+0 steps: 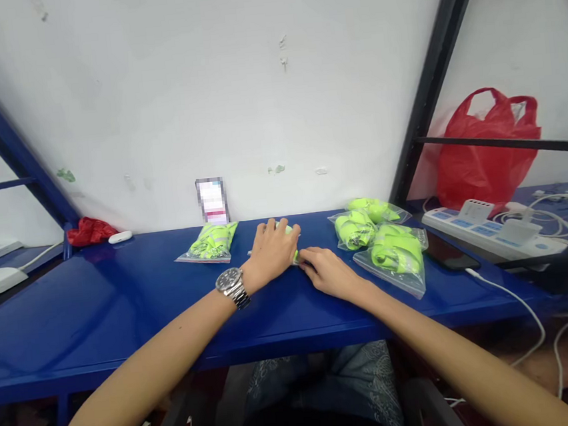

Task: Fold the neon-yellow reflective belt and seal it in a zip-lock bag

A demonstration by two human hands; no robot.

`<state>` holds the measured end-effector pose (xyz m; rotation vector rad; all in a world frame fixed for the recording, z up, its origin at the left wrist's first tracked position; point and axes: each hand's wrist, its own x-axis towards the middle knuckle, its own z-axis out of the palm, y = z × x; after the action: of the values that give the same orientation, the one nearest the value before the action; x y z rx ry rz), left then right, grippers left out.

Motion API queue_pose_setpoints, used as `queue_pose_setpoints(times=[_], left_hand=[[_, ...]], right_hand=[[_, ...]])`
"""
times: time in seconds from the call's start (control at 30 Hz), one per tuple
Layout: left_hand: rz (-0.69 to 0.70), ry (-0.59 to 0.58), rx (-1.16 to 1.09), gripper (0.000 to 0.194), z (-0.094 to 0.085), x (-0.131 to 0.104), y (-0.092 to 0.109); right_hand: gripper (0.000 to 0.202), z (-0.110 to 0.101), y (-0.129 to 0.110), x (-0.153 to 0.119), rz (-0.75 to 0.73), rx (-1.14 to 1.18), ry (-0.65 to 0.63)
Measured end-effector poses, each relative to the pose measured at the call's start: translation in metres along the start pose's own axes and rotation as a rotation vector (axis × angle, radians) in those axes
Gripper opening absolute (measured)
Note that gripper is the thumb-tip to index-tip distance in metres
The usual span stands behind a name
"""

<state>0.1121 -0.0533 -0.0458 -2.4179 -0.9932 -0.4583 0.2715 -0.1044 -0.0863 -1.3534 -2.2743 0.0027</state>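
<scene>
Near the middle of the blue table, my left hand point(271, 253), with a metal watch on its wrist, lies over a neon-green bundle point(296, 257) and grips it from above. Most of the bundle is hidden under the fingers. My right hand point(327, 270) pinches the bundle's right edge. A clear bag with green fabric point(212, 241) lies to the left, below an upright phone point(213, 201). To the right of my hands lie several more clear bags of green fabric point(395, 249).
A dark phone point(451, 250) with a white cable, a white power strip point(491, 230) and a red plastic bag point(489, 153) are on the right. A red cloth point(91, 231) and a small white case point(120, 237) lie at the back left. The blue table point(125, 335) meets a white wall.
</scene>
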Motion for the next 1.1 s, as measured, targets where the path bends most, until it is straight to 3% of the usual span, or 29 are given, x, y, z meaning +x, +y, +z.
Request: queue_pose_setpoints(times=[0.13, 0.27, 0.37, 0.47, 0.6, 0.77, 0.9, 1.1], left_hand=[[-0.09, -0.117, -0.035, 0.035, 0.019, 0.022, -0.018], [-0.186, -0.201, -0.114, 0.038, 0.033, 0.028, -0.029], [-0.221, -0.197, -0.107, 0.044, 0.04, 0.026, -0.025], [-0.265, -0.143, -0.098, 0.055, 0.046, 0.023, -0.015], [-0.314, -0.124, -0.132, 0.066, 0.055, 0.019, -0.007], [-0.323, -0.226, -0.18, 0.074, 0.059, 0.017, -0.012], [-0.312, -0.263, -0.232, 0.083, 0.061, 0.015, -0.016], [-0.301, -0.202, -0.184, 0.085, 0.063, 0.016, -0.017]], right_hand=[[0.012, -0.022, 0.007, 0.001, 0.045, -0.144, -0.037], [0.025, -0.052, 0.024, 0.002, 0.284, -0.405, 0.024], [0.033, -0.064, 0.047, 0.003, 0.502, -0.625, 0.005], [0.042, -0.064, 0.066, 0.003, 0.617, -0.683, -0.094], [0.053, -0.057, 0.072, 0.006, 0.59, -0.656, -0.162], [0.065, -0.054, 0.067, 0.011, 0.609, -0.641, -0.177], [0.057, -0.053, 0.064, 0.012, 0.641, -0.595, -0.177], [0.049, -0.05, 0.055, 0.013, 0.584, -0.614, -0.117]])
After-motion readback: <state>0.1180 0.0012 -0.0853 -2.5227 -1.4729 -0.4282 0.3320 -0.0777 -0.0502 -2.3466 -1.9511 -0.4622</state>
